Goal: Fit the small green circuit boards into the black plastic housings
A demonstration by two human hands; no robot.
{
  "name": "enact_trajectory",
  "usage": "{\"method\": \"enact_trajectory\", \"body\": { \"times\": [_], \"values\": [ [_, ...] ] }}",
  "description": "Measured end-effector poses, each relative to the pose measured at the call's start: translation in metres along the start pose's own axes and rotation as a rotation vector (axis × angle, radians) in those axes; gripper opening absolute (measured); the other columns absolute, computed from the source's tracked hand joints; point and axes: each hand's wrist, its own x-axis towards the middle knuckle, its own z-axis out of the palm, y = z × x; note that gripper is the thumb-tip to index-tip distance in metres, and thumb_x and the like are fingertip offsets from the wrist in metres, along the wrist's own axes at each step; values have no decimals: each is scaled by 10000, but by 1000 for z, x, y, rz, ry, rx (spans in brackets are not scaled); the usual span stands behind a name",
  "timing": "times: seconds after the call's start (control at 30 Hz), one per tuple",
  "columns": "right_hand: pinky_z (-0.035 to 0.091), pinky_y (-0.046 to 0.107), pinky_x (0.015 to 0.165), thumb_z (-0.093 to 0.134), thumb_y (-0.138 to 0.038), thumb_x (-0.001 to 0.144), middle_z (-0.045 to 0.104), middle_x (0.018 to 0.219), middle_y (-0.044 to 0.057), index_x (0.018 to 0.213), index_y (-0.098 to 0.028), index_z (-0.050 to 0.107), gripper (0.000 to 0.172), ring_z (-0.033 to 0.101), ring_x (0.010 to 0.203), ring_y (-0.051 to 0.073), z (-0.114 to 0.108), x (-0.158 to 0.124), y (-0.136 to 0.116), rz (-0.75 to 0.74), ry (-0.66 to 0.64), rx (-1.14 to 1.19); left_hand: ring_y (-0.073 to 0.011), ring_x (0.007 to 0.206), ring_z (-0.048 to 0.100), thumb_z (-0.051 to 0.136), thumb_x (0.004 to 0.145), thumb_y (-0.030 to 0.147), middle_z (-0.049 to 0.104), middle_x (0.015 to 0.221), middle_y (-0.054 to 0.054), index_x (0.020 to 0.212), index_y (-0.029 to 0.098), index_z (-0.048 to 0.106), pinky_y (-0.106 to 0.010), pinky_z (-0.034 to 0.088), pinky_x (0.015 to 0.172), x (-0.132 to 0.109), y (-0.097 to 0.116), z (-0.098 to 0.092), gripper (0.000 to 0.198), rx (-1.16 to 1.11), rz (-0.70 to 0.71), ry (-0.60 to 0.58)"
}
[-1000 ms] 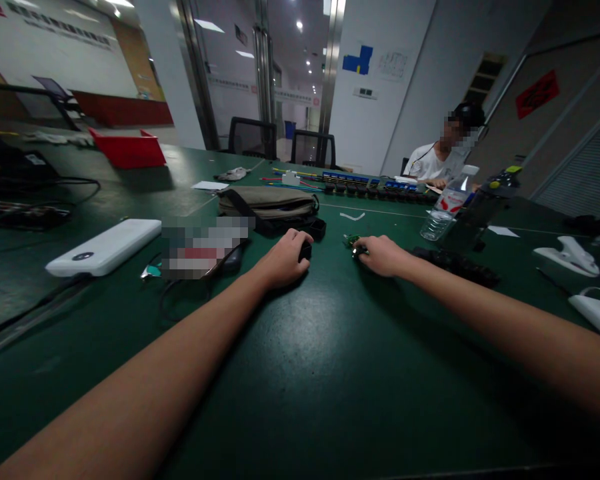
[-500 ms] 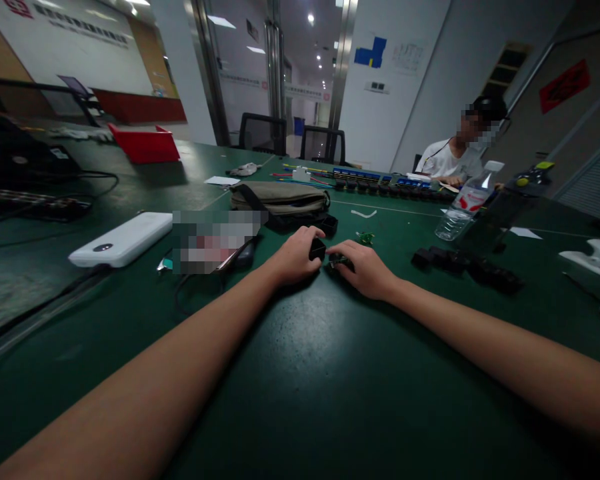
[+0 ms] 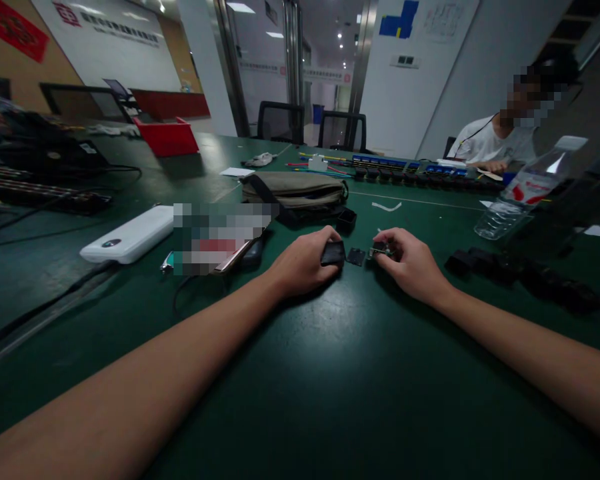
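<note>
My left hand point(image 3: 307, 260) is closed around a small black plastic box point(image 3: 333, 253), thumb below and fingers above, low over the green table. In my right hand point(image 3: 413, 263) a small green circuit board point(image 3: 377, 253) with a dark part on it is pinched between thumb and fingers. Between the hands a flat black plate point(image 3: 356, 256) lies on the table, touching neither hand as far as I can tell. Just behind it sits another black box point(image 3: 347, 221) with its open side up.
A grey-green bag point(image 3: 295, 193) lies behind my hands. Left are a white power bank point(image 3: 130, 233) and a blurred-out flat item point(image 3: 225, 240). Right are a row of black boxes point(image 3: 525, 273) and a water bottle point(image 3: 520, 187). A co-worker point(image 3: 500, 140) sits across the table.
My hands have moved apart, and the flat black plate now shows between them. The circuit board in my right hand is in clearer sight. The camera view has turned slightly left.
</note>
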Motion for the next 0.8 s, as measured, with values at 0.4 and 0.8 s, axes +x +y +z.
{"method": "enact_trajectory", "body": {
  "times": [0.4, 0.8],
  "values": [
    [432, 307, 647, 618, -223, 829, 660, 929, 41, 995, -189, 673, 178, 533, 673, 135, -4, 1, 3, 79, -74, 175, -220, 980, 631, 640, 716, 135, 644, 1089, -72, 1114, 190, 513, -373, 520, 870, 4, -4, -5, 422, -87, 120, -81],
    [425, 310, 647, 620, -195, 816, 640, 982, 53, 926, -197, 714, 144, 549, 735, 152, -4, 2, 5, 55, -58, 161, -204, 961, 641, 636, 722, 127, 647, 1088, -65, 1128, 193, 504, -351, 527, 858, 4, -3, -6, 432, -137, 93, -65]
  ]
}}
